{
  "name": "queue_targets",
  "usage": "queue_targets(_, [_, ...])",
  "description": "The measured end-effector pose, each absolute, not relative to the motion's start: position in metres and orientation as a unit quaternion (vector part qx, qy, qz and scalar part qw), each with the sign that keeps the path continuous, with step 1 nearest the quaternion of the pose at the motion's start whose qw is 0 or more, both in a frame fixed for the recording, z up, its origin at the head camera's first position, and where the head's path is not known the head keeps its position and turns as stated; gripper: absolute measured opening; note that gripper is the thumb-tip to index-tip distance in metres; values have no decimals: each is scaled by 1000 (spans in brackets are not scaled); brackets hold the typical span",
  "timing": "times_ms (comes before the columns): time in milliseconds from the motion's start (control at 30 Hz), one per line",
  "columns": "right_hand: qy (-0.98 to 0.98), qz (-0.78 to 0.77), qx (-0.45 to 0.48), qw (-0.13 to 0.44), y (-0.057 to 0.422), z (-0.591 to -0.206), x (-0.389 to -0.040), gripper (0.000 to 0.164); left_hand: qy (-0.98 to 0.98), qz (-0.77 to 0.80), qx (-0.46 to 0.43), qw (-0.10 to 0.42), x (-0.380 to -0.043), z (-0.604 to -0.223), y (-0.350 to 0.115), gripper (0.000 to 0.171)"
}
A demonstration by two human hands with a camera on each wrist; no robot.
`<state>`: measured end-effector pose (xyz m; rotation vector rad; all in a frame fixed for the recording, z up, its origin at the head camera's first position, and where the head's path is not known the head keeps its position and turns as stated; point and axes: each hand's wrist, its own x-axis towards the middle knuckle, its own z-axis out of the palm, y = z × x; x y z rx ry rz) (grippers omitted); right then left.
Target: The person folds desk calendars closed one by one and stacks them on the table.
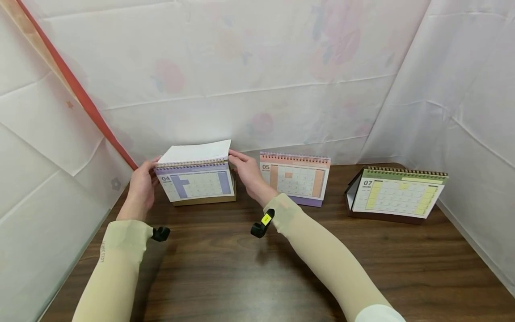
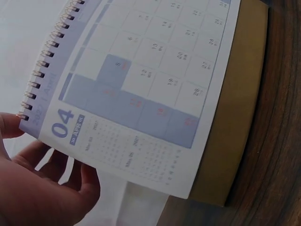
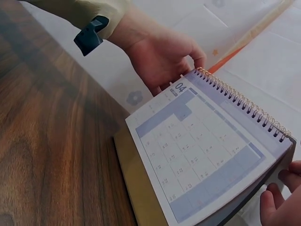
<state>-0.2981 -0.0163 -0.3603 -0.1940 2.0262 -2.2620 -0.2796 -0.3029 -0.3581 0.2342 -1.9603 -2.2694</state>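
On the far left of the tabletop (image 1: 217,277), our left hand (image 1: 141,188) and right hand (image 1: 250,174) pinch the April desk calendar (image 1: 203,184) near its upper corners, fingers (image 2: 89,186) bent; probably light, stiff-based and soft-paged, it's best gripped beside the spiral binding (image 3: 242,104).

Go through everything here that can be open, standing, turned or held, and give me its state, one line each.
Left calendar: standing, open at 04.
White page: turned back behind the rings.
Middle calendar: standing, open at 05.
Right calendar: standing, open at 07.
Left hand: holding the left calendar's left side.
Right hand: at that calendar's right side; grip unclear.
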Motion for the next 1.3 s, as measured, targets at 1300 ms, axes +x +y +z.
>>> queue_targets(1300, [600,-791,-91,-82,-21,-363,-299,26,-618,-747,114,217,-276,-348,-308,40])
